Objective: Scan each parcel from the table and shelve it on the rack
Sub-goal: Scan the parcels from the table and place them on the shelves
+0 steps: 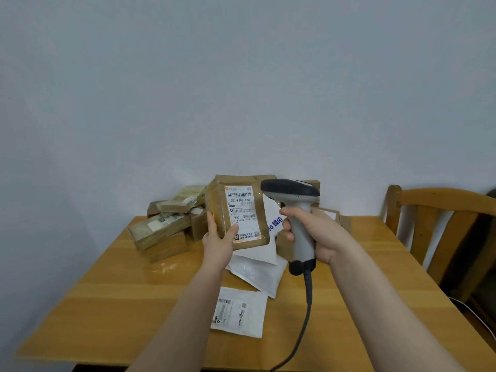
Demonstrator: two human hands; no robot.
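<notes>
My left hand (pixel 218 238) grips the lower left corner of a brown taped parcel (pixel 240 210) and holds it upright above the wooden table (pixel 134 304). Its white shipping label with barcodes faces me. My right hand (pixel 308 232) grips the handle of a grey and black barcode scanner (pixel 292 200). The scanner's head sits just right of the parcel's top, pointing left toward the label. Its grey cable (pixel 306 312) hangs down past the table's front edge. No rack is in view.
A pile of brown taped parcels (pixel 166 224) lies at the table's back left. White mailer bags (pixel 257 269) lie under the held parcel, and a flat white labelled packet (pixel 240 312) lies nearer me. Cardboard boxes (pixel 314 189) stand behind the scanner. A wooden chair (pixel 440 224) stands at the right.
</notes>
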